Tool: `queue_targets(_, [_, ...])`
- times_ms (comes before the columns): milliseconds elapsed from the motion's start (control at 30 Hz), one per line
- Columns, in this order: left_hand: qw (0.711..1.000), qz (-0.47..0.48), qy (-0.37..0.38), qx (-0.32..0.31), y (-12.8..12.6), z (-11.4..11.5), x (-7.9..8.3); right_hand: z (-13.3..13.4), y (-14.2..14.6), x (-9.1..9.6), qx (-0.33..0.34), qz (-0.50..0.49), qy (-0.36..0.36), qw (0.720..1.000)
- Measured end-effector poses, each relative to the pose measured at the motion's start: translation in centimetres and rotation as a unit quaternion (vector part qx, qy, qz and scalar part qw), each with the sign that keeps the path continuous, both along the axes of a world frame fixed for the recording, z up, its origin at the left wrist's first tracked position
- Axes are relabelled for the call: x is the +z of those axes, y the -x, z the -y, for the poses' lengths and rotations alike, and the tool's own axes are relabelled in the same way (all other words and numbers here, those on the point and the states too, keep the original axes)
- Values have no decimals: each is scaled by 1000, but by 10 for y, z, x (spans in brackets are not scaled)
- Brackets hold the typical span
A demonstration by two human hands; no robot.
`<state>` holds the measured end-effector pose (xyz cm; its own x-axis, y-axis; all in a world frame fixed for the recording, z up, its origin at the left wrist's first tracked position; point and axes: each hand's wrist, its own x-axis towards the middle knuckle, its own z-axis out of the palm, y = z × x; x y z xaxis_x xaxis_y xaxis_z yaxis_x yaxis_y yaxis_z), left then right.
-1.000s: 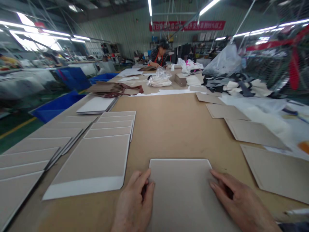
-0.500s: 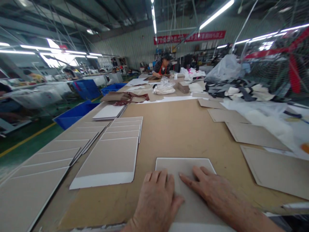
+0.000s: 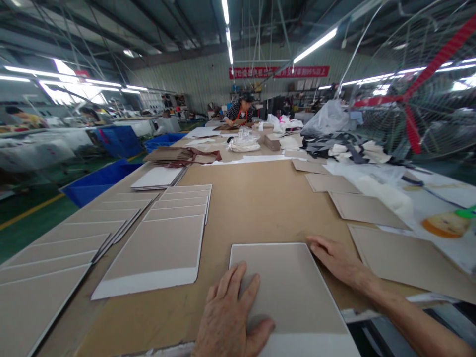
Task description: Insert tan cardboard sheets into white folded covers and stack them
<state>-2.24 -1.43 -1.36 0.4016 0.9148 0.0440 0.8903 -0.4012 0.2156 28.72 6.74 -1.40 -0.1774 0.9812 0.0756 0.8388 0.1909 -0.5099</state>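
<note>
In front of me on the table lies a taupe panel (image 3: 286,287) with a white border and a wider white strip along its near edge. My left hand (image 3: 230,310) rests on the panel's left side, fingers and thumb spread. Just off the panel's right edge, near its far corner, is my right hand (image 3: 334,260); its fingers stretch towards that corner, and nothing shows in them. Left of the panel lies an overlapping row of similar white-edged panels (image 3: 163,243). On the right is a row of plain taupe sheets (image 3: 405,255).
Another overlapping row of panels (image 3: 48,297) runs along the table's left edge. Beyond lie a white stack (image 3: 158,177) and brown pieces (image 3: 171,154). A blue bin (image 3: 100,181) stands beside the table. Fabric scraps, a fan (image 3: 405,99) and a co-worker (image 3: 240,110) are farther off.
My right hand has moved off the panel to its right edge. My left hand stays on the panel, its fingers more spread. The whole view has shifted slightly.
</note>
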Motion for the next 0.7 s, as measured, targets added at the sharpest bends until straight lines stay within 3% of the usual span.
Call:
queue_targets(300, [1000,-2,15,11,-3,-1,8,-6,3,-5,-15,-55,-2,998])
queue_targets(700, [1000,27,-6,4,-1,0,5,12,18,29,-42,-134,-52,989])
